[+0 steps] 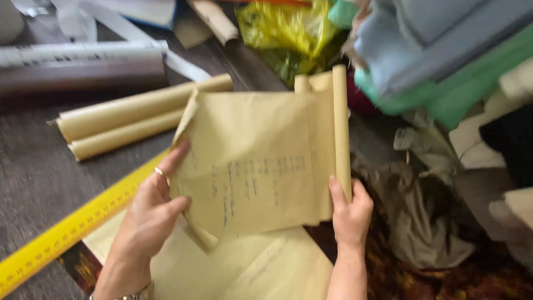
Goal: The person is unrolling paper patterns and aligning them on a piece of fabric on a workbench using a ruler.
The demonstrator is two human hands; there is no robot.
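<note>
From the head view, we held a partly unrolled tan paper sheet (261,161) above the yellow ruler (72,225): our left hand (152,208) pinched its left edge, our right hand (350,211) gripped its rolled right side. Paper rolls (127,116) lay beyond the ruler.
</note>
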